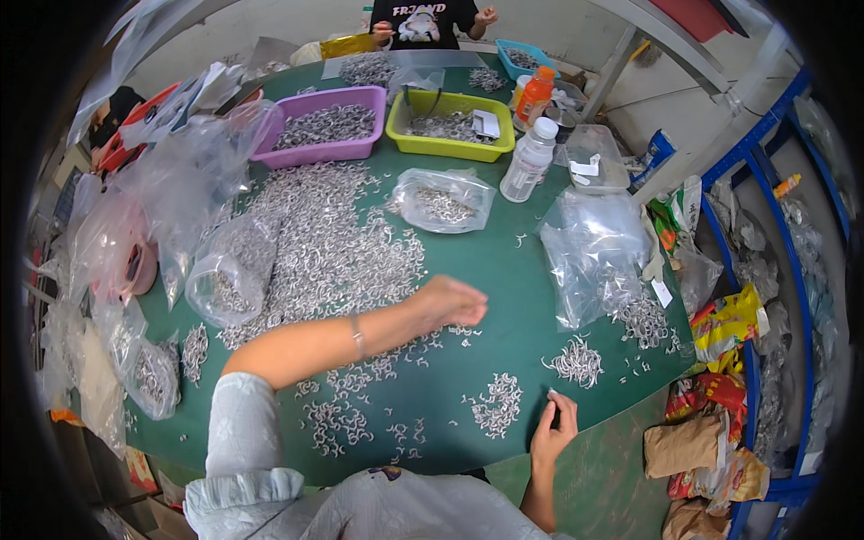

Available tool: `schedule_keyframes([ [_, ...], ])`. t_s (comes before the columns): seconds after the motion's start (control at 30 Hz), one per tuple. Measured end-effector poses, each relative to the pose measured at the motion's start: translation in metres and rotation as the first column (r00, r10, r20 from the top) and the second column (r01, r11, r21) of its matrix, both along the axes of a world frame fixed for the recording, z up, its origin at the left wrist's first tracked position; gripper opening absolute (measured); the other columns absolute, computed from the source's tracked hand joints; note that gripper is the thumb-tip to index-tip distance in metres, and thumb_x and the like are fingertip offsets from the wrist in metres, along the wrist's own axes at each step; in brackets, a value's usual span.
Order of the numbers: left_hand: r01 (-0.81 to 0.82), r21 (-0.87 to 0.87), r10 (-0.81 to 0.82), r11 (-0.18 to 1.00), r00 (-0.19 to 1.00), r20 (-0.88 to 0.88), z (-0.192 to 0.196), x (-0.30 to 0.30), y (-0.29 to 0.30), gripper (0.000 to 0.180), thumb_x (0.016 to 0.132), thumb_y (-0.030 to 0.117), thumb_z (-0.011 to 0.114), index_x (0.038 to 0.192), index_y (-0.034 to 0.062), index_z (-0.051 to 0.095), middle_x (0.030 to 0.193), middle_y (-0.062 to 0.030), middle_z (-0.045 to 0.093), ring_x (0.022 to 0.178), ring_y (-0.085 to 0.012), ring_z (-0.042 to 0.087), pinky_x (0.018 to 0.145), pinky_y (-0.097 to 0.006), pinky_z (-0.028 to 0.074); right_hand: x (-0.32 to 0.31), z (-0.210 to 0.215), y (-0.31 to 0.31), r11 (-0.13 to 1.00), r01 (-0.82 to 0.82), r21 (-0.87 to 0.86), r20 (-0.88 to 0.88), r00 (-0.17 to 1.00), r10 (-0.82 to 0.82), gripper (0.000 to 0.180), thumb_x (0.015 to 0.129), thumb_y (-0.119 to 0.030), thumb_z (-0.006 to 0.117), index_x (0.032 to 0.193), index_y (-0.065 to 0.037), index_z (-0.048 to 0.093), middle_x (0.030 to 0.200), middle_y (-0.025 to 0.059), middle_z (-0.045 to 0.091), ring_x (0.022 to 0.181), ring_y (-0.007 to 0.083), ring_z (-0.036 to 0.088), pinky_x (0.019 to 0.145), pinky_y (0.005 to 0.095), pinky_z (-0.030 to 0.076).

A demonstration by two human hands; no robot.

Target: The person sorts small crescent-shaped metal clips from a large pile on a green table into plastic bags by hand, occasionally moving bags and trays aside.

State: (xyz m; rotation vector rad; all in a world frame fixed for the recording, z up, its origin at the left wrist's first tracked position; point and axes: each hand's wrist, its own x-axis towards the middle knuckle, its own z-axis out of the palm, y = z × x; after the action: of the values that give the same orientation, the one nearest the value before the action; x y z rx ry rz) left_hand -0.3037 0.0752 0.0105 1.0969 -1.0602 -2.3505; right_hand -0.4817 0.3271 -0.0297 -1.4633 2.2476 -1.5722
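Observation:
My left hand (447, 302) is over the middle of the green table, its fingers drawn together and slightly smeared by motion. What it holds, if anything, is hidden. Under and behind it spreads a wide layer of small silver crescent-shaped metal pieces (333, 247). At the front edge, my right hand (553, 430) has its fingers bent with the tips close together; I cannot make out what is between them. A small pile of the pieces (497, 407) lies just left of that hand, and another pile (576, 362) sits beyond it.
A purple basin (261, 155) and a yellow-green basin (450, 148) of pieces stand at the back. White bottle (529, 162), orange bottle (535, 94) and clear bags (594, 243) are to the right. Plastic bags (171, 198) crowd the left. Blue shelving (756, 216) borders the right. A person (432, 27) is opposite.

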Motion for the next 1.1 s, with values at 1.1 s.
schedule_keyframes([
  [1.1, 0.562, -0.815, 0.328, -0.142, 0.803, 0.497, -0.015, 0.016, -0.142, 0.033, 0.072, 0.001, 0.063, 0.106, 0.0024, 0.063, 0.112, -0.0144, 0.06, 0.106, -0.0332, 0.056, 0.09, -0.04, 0.047, 0.033, 0.069, -0.239, 0.704, -0.71, 0.023, -0.192, 0.688, 0.7, 0.031, 0.085, 0.0, 0.057, 0.116, 0.0, 0.058, 0.117, 0.0213, 0.058, 0.118, 0.0355, 0.052, 0.099, 0.041, 0.041],
])
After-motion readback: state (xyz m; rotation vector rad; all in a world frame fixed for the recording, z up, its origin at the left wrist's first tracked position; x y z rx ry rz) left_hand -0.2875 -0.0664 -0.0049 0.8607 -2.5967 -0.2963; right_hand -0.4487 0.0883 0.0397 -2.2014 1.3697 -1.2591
